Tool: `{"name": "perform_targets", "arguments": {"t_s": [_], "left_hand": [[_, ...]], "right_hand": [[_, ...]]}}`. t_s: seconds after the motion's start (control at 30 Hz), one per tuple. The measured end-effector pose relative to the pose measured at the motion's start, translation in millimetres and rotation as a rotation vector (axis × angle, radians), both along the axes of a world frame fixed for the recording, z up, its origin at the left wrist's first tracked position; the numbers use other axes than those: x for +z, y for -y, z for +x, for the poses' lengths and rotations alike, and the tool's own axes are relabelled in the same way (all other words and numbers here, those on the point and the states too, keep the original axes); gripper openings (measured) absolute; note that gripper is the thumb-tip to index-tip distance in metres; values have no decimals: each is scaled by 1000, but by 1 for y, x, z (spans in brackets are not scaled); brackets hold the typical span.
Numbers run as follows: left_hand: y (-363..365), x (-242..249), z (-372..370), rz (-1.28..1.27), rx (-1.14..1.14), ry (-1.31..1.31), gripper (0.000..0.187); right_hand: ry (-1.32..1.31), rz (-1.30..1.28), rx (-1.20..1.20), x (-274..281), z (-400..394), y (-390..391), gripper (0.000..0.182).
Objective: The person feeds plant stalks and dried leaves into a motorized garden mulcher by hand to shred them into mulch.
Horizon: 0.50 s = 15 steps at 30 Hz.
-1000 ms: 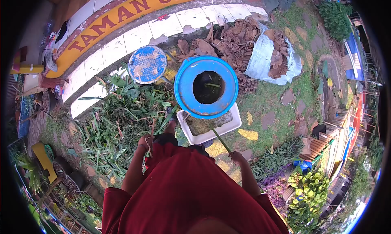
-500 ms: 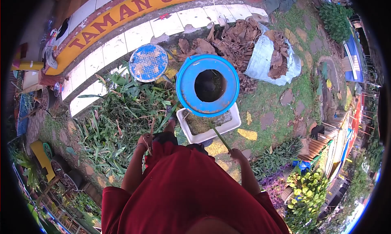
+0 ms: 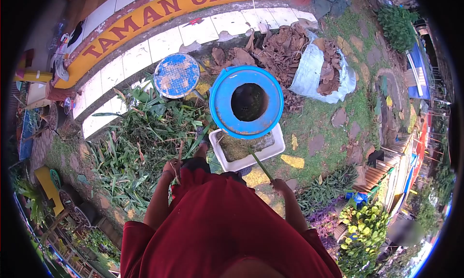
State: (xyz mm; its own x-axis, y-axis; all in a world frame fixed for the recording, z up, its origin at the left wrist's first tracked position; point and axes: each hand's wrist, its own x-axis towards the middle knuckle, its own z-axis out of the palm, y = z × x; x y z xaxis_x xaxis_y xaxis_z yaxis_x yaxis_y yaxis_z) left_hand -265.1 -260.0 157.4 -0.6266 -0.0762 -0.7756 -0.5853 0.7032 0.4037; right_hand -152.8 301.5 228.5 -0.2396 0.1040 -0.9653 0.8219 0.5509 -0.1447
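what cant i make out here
Head view:
Bottom of the blue container: lost in shadow
Far side of the white tray: hidden by that container
Near end of the green stalk: covered by the right hand
Grip of the left hand: too small to tell
Tops of last letters on the yellow sign: cut by top edge
Area under the grey smudge: blurred

Head camera: we look out from the wearer's head, steeply down and a little forward.
Shirt (image 3: 227,220): nearest us, low in the middle, on the near side of both grips.
Hands: we see the left hand (image 3: 171,168) and right hand (image 3: 279,185) from above, farther off than the shirt.
Barrel (image 3: 221,101): beyond the grips; we look down into its hole.
Sign (image 3: 162,18): well past the grips, near our top edge.
Breadth: very wide, round, dark-cornered.
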Motion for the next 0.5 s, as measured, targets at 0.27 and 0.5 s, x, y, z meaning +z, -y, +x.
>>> {"name": "perform_targets", "arguments": {"t_s": [0.27,0.5], "left_hand": [[9,-19,9,59,18,-82,41],[8,-16,7,4,-62,-29,41]], "right_hand": [[-22,4,-35,0,-2,2,44],[-27,-13,-40,-1,-3,2,43]]}}
